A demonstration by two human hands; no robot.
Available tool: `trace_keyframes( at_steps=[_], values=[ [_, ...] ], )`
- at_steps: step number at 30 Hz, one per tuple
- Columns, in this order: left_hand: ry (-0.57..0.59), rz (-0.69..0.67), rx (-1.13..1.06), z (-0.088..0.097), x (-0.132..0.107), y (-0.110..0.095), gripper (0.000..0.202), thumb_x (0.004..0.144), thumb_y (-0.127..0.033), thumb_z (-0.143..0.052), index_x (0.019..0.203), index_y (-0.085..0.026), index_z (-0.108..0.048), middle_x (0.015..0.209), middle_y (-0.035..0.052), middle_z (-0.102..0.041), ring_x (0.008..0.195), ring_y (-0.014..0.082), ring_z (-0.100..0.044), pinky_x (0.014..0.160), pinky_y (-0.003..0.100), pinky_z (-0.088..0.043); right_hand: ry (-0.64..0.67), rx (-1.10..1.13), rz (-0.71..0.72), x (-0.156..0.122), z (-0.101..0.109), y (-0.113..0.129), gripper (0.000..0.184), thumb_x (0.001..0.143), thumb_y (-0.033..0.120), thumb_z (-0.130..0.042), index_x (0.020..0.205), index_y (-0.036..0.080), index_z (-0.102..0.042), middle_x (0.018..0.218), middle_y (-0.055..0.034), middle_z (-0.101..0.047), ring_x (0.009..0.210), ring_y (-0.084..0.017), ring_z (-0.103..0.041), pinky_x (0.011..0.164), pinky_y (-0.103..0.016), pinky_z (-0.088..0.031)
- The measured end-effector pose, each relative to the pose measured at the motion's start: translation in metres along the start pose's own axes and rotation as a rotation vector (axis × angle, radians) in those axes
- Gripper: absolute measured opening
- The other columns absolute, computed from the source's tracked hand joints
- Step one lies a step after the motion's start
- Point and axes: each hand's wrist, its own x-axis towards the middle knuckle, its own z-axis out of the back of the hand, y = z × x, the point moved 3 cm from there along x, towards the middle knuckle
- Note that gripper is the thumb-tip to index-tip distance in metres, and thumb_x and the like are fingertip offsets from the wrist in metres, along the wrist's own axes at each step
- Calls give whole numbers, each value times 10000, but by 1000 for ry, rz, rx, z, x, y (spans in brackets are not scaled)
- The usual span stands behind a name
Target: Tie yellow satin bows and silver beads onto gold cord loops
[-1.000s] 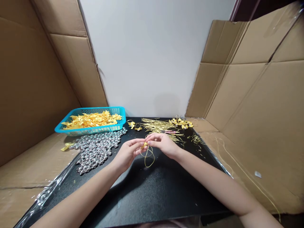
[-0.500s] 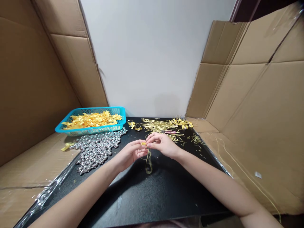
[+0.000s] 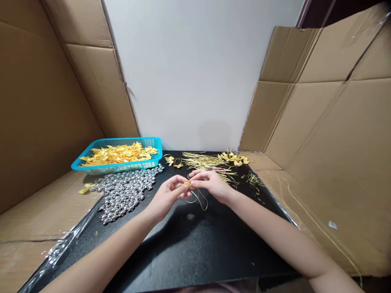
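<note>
My left hand (image 3: pixel 166 196) and my right hand (image 3: pixel 210 184) meet above the middle of the black table (image 3: pixel 195 248). Both pinch a small yellow ribbon bow (image 3: pixel 187 184) between their fingertips. A loop of gold cord (image 3: pixel 200 198) hangs from the bow and curls down to the right, just above the table. The fingers of both hands are pressed together around the bow, so most of it is hidden.
A blue basket (image 3: pixel 116 166) of yellow ribbon pieces stands at the back left. Several silver beads (image 3: pixel 124 192) lie heaped in front of it. Gold cords (image 3: pixel 203 160) and finished yellow bows (image 3: pixel 233 158) lie at the back. Cardboard walls enclose both sides.
The hanging gold cord loop has swung from straight below the hands to the right and risen. Both hands stay pinched on the bow, almost in the same place.
</note>
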Motion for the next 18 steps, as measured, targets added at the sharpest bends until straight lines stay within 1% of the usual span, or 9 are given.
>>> trace_keyframes(
  at_steps=[3,6,9,11,14,18],
  values=[
    [-20,-8,-26,0,-1,1,280,681,-297,-780,896,-187,-637,722,-13,-679,624,107,-616,620,220,-458,-20,-45,14,-1,0,0,144,608,312,-805,710,220,-765,993,-39,-616,973,-189,-571,959,-386,-411],
    [-37,-16,-10,0,-1,2,226,674,-292,-776,825,-162,-672,723,6,-679,626,115,-613,623,228,-459,-34,-84,37,-1,-1,0,118,617,295,-795,710,229,-767,991,-35,-621,995,-194,-563,965,-384,-401],
    [-40,-40,42,1,-1,2,211,662,-298,-783,771,-150,-678,648,3,-659,596,113,-585,607,229,-447,-25,-83,36,-1,-1,1,102,619,281,-790,703,229,-764,996,-33,-621,991,-191,-563,964,-385,-396],
    [-34,-58,73,1,0,3,228,657,-307,-792,760,-154,-658,619,-8,-650,577,108,-571,599,226,-438,-21,-84,32,-1,-1,3,93,621,276,-784,698,227,-763,990,-30,-620,986,-186,-564,968,-381,-391],
    [-29,-86,89,1,0,5,249,663,-310,-796,743,-167,-609,631,-20,-650,595,101,-575,610,212,-434,7,-103,19,-2,-1,4,95,625,278,-782,701,225,-762,977,-30,-623,977,-186,-567,954,-375,-401],
    [-33,-135,90,3,1,7,245,686,-298,-785,733,-174,-579,654,-36,-635,623,92,-566,619,195,-422,16,-83,23,-1,-2,5,165,606,338,-807,685,205,-749,950,-33,-626,955,-183,-573,933,-366,-409]
  ],
)
